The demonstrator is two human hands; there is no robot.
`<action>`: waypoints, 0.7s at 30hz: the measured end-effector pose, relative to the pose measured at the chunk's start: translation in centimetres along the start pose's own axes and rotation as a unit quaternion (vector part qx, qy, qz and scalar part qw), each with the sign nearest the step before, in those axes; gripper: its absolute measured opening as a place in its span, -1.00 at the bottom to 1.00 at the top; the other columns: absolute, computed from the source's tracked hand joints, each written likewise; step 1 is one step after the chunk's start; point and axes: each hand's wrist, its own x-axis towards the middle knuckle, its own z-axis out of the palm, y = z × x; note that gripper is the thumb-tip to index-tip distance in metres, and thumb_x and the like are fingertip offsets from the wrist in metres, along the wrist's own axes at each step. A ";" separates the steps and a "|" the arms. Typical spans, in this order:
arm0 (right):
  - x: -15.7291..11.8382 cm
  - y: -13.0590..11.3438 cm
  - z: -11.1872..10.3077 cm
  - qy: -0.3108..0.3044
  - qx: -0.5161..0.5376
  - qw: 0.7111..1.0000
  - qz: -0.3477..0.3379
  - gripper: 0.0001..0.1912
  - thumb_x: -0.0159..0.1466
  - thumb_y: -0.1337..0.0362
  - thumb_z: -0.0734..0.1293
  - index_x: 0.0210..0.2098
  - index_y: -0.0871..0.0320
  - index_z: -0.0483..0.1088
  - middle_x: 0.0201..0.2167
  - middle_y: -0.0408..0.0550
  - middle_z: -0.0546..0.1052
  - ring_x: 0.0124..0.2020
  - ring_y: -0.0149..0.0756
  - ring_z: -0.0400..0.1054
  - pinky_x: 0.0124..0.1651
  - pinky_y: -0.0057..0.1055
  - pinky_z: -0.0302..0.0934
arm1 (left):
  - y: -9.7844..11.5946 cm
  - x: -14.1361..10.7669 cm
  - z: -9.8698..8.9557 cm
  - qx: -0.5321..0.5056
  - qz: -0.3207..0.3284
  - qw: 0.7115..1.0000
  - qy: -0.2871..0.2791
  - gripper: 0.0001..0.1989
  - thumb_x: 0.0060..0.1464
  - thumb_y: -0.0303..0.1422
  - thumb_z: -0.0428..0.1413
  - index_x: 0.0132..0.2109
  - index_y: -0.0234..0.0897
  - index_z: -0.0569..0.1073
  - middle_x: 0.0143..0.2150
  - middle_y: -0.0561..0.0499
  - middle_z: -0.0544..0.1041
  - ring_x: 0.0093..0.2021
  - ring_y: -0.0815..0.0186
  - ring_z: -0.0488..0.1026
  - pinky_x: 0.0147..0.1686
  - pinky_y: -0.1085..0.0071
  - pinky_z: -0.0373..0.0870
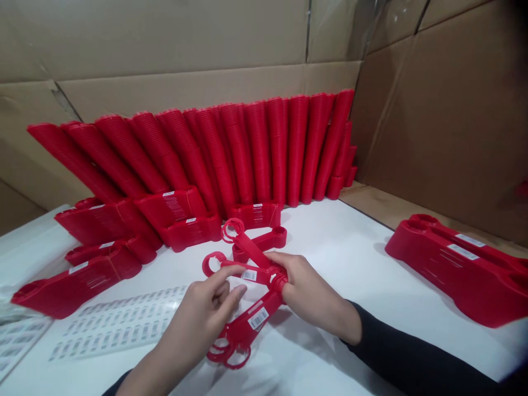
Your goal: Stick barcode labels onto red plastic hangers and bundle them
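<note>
Several red plastic pieces with ring ends (252, 320) are fanned out above the white table. My right hand (305, 289) is closed round their gathered ends at the right. My left hand (210, 302) has its index finger on a white barcode label (249, 275) on one of the middle pieces; its thumb is apart from the finger and it holds nothing. Another label (258, 318) shows on a lower piece. Just behind the fan, a short red stack (268, 241) lies on the table.
Tall leaning stacks of red pieces (256, 151) line the back by a cardboard wall (185, 88). Labelled red bundles (94, 275) lie at the left, near barcode label sheets (119, 324). Another large labelled bundle (449, 269) is at the right.
</note>
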 end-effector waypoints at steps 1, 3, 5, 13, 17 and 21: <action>-0.1 0.0 0.2 -0.001 0.001 1.000 -0.001 -0.42 -0.06 0.60 0.09 -0.12 0.14 0.42 -0.26 -0.08 0.54 -0.35 -0.31 0.37 -0.31 -0.46 0.23 | 0.0 -0.1 0.2 0.032 0.012 0.999 0.025 -0.68 0.12 -0.15 -0.07 -0.08 -0.21 0.37 -0.64 0.21 0.02 -0.61 0.44 0.05 -0.56 0.51 -0.01; -0.3 0.0 0.5 0.002 -0.001 1.000 0.000 -0.42 -0.06 0.60 0.10 -0.11 0.14 0.42 -0.25 -0.06 0.53 -0.33 -0.29 0.37 -0.29 -0.44 0.23 | -0.1 -0.2 0.6 0.078 0.025 0.995 0.059 -0.72 0.12 -0.15 -0.07 -0.15 -0.19 0.39 -0.65 0.21 0.06 -0.62 0.42 0.09 -0.55 0.50 0.02; -0.4 0.0 0.8 0.004 -0.002 1.000 -0.001 -0.41 -0.06 0.61 0.10 -0.11 0.14 0.42 -0.22 -0.05 0.52 -0.28 -0.26 0.36 -0.23 -0.41 0.24 | -0.1 -0.3 0.8 0.106 0.030 0.991 0.080 -0.74 0.12 -0.15 -0.07 -0.19 -0.18 0.38 -0.66 0.20 0.13 -0.63 0.41 0.15 -0.54 0.50 0.05; -0.4 -0.3 1.7 -0.005 0.061 0.998 -0.004 -0.37 -0.04 0.62 0.08 -0.04 0.09 0.37 -0.14 -0.09 0.49 -0.17 -0.26 0.35 -0.12 -0.39 0.25 | -0.8 0.3 0.2 0.162 0.011 0.980 0.118 -0.72 0.14 -0.14 -0.13 -0.09 -0.16 0.26 -0.66 0.17 0.28 -0.63 0.29 0.27 -0.52 0.45 0.03; -0.3 -0.3 1.8 -0.007 0.084 0.996 0.010 -0.41 0.02 0.60 0.09 -0.03 0.09 0.35 -0.12 -0.10 0.47 -0.16 -0.28 0.35 -0.13 -0.39 0.25 | -1.3 1.0 -1.2 0.147 0.010 0.975 0.167 -0.71 0.14 -0.15 -0.13 -0.06 -0.18 0.19 -0.53 0.14 0.35 -0.58 0.30 0.30 -0.50 0.44 0.09; -0.1 0.0 1.7 0.006 0.068 0.998 0.015 -0.44 0.05 0.58 0.10 -0.01 0.11 0.33 -0.11 -0.08 0.46 -0.17 -0.28 0.34 -0.12 -0.37 0.25 | -1.4 1.1 -1.8 0.028 0.026 0.979 0.201 -0.76 0.11 -0.15 -0.07 -0.15 -0.18 0.21 -0.38 0.10 0.38 -0.50 0.35 0.31 -0.46 0.44 0.19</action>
